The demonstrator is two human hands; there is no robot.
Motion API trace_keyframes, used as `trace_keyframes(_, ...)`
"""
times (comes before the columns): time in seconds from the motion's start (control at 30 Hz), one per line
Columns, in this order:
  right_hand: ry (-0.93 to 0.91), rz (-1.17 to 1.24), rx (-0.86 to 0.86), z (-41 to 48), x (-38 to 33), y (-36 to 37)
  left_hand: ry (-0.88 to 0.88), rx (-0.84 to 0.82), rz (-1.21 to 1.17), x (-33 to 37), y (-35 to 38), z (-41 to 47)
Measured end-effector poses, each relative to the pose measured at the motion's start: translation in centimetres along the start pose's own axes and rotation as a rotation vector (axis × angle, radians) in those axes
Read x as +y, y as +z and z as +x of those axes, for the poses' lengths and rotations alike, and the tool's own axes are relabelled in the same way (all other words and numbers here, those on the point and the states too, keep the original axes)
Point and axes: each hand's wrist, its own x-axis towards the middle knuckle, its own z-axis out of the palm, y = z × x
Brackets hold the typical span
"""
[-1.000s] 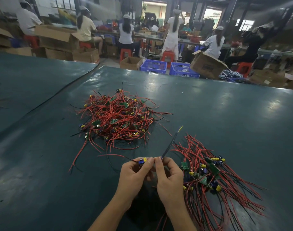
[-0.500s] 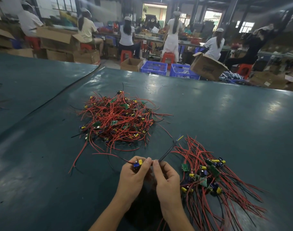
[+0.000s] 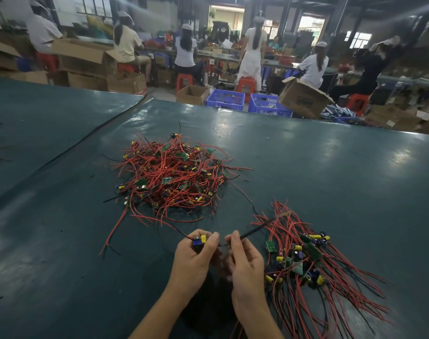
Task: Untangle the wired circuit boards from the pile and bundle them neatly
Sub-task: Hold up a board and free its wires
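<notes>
The single circuit board (image 3: 200, 240), blue with a yellow capacitor, sits near the near edge of the bench (image 3: 330, 167), pinched in the curled fingers of the left hand (image 3: 194, 258). Its black lead (image 3: 252, 231) runs rightward through the thumb and forefinger of the right hand (image 3: 245, 263), which is closed on it just beside the board. The lead's free end lies over the far side of the sorted bundle (image 3: 313, 260). A thin red lead (image 3: 179, 234) trails from the board back toward the tangled pile (image 3: 174, 177). That pile lies in the middle of the bench, well apart from the hands.

The step in hand looks like straightening this board's leads before it joins the bundle. To do it well, the left hand should keep the board fixed while the right slides outward along the black lead to draw it straight. The pull should be light, since the solder joints are probably fragile. The red lead may yet be caught in the pile, so it should be eased out, not yanked. The board is then best laid with the other boards near the near right corner, its wires fanning the same way as theirs.
</notes>
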Motion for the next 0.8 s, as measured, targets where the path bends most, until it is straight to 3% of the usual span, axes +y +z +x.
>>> trace_keyframes(0.1, -0.037, -0.058, 0.049, 0.1, -0.2, -0.2, 0.004, -0.014, -0.009, 0.5, 0.1, -0.1)
trace_keyframes(0.23, -0.086, 0.198, 0.176, 1.5, -2.4, -1.6, -0.009, -0.078, -0.09, 1.2, 0.8, -0.4)
trace_keyframes(0.33, -0.15, 0.24, 0.263, 2.3, -3.5, -2.9, -0.014, -0.129, -0.12, 1.5, 1.6, -0.6)
trace_keyframes(0.5, -0.211, 0.38, 0.384, 2.8, -5.1, -5.5, -0.047, -0.07, -0.159, 1.4, 0.9, -0.3)
trace_keyframes(0.63, -0.206, 0.384, 0.342, 2.4, -4.2, -4.4, -0.085, 0.016, -0.24, 1.3, 0.3, 0.1)
trace_keyframes(0.8, -0.106, 0.454, 0.12, 1.5, -2.6, -2.7, -0.135, 0.137, -0.334, 1.3, 0.3, 0.5)
